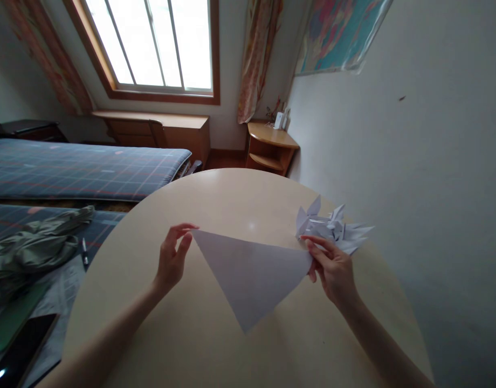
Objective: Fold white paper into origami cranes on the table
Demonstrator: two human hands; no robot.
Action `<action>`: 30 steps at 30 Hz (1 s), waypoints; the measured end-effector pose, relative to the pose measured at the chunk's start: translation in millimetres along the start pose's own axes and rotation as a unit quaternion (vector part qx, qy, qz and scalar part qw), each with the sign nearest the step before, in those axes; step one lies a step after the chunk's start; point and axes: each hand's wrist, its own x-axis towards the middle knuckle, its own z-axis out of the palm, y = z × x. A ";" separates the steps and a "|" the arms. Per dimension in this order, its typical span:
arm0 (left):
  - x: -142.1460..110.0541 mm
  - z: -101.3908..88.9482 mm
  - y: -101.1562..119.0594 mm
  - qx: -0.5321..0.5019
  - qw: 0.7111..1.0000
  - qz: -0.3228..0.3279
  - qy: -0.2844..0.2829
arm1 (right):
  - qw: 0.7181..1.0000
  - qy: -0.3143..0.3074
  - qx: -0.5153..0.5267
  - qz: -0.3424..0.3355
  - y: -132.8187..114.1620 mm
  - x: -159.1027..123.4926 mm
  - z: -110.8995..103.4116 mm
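A sheet of white paper (250, 275), triangular in outline, hangs between my hands above the round table, one corner pointing down toward me. At its upper left corner, my left hand (174, 256) pinches the tip between thumb and fingers. My right hand (331, 264) grips the right corner, thumb and forefinger closed on it. Just beyond my right hand lies a pile of folded white paper pieces (332, 226) with pointed ends, partly covered by that hand.
The pale round table (232, 199) reaches close to the white wall on the right. To the left are beds with a plaid mattress (86, 167), a crumpled grey-green cloth (33, 242), a pen (84, 251) and a phone (27, 347). A corner shelf (272, 134) stands behind.
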 end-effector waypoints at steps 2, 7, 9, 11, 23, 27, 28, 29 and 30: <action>-3.3 2.7 0.1 -0.006 1.000 0.026 -0.009 | 0.998 0.012 0.045 0.039 2.2 1.7 1.5; -10.6 4.2 4.9 -0.045 0.995 0.076 -0.051 | 0.988 0.037 0.113 0.094 0.5 5.1 0.6; -12.9 4.1 8.2 -0.051 0.992 0.095 -0.059 | 0.987 0.036 0.123 0.102 -0.8 5.9 -0.7; -14.9 5.0 12.8 -0.054 0.991 0.110 -0.061 | 0.986 0.022 0.127 0.105 -1.0 6.3 -2.4; -12.6 9.9 26.7 -0.071 0.990 0.114 0.046 | 0.979 -0.043 0.147 0.134 4.8 2.5 -7.2; -9.0 3.5 23.0 0.053 0.991 0.124 0.021 | 0.973 -0.023 0.163 0.165 4.2 3.9 -7.7; -8.2 2.4 22.4 0.081 0.989 0.126 0.004 | 0.973 -0.025 0.162 0.163 5.2 4.8 -8.9; -7.4 1.6 21.9 0.103 0.986 0.130 -0.014 | 0.974 -0.029 0.159 0.157 6.5 5.8 -10.5; -6.7 1.2 21.6 0.119 0.983 0.137 -0.032 | 0.976 -0.036 0.155 0.149 8.1 6.9 -12.4</action>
